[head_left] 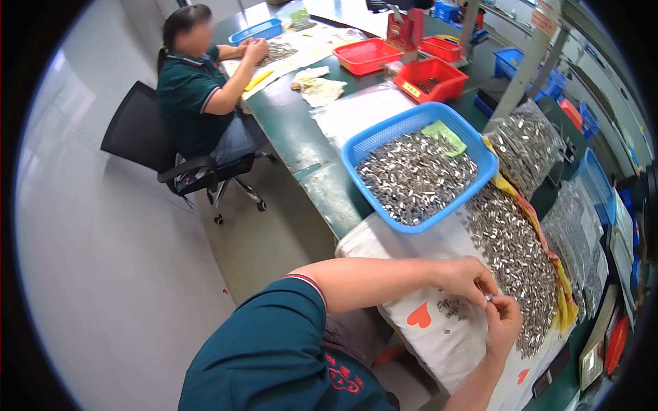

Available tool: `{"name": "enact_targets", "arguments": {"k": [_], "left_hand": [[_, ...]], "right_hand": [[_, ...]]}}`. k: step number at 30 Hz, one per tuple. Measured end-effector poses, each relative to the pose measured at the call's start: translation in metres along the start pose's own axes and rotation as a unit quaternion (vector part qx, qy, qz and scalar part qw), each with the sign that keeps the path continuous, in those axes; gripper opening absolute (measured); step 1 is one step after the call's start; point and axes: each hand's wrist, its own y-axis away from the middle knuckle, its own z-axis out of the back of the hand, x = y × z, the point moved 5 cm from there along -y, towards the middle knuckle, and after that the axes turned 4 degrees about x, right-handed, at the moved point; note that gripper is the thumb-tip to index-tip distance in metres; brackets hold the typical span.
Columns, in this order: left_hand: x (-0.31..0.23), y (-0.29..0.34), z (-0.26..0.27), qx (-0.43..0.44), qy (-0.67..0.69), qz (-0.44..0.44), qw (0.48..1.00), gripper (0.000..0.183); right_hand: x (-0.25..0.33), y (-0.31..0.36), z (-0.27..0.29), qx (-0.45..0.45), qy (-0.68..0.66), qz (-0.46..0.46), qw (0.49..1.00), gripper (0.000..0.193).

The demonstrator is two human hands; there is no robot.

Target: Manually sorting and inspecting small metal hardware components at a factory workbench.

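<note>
My left hand (467, 278) and my right hand (504, 325) meet over a white cloth (473, 356) printed with red hearts. Pinched between the fingertips of both is a small shiny metal piece (489, 298); its exact kind is too small to make out. Just beyond them spreads a large heap of small metal pieces (517, 264), short and silvery. A smaller group of these metal pieces (452, 306) lies beside my left hand, nearer me. Farther off, a blue plastic basket (356, 140) holds many more, with a pale green slip (445, 137) on top.
Clear plastic bags of metal pieces (526, 147) stand along the right, behind a rolled yellow and red cloth (541, 236). Red trays (370, 56) sit farther back on the green table (295, 137). At the far left a co-worker (199, 89) sits handling similar pieces.
</note>
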Motion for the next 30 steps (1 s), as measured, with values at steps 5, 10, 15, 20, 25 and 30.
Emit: {"name": "enact_targets", "arguments": {"k": [5,10,15,20,25,30], "left_hand": [[0.005,0.037,0.025,-0.051,-0.001,0.093,0.994,0.035],[0.009,0.019,0.005,0.058,0.048,0.139,0.987,0.035],[0.004,0.016,0.002,0.065,0.037,0.119,0.99,0.033],[0.003,0.023,0.001,0.046,0.04,0.155,0.986,0.032],[0.006,0.023,0.001,0.051,0.06,0.169,0.983,0.031],[0.004,0.021,0.004,0.023,0.081,0.175,0.981,0.031]], "right_hand": [[0.023,-0.022,-0.029,0.044,0.019,0.024,0.999,0.016],[0.001,-0.021,0.033,-0.089,0.138,-0.063,0.984,0.011],[0.011,-0.013,0.033,0.001,0.315,-0.057,0.947,0.009],[0.006,-0.014,0.018,-0.015,0.409,0.012,0.912,0.006],[0.004,-0.013,0.013,-0.023,0.415,0.011,0.91,0.005],[0.007,-0.012,0.01,-0.037,0.449,0.037,0.892,0.005]]}}
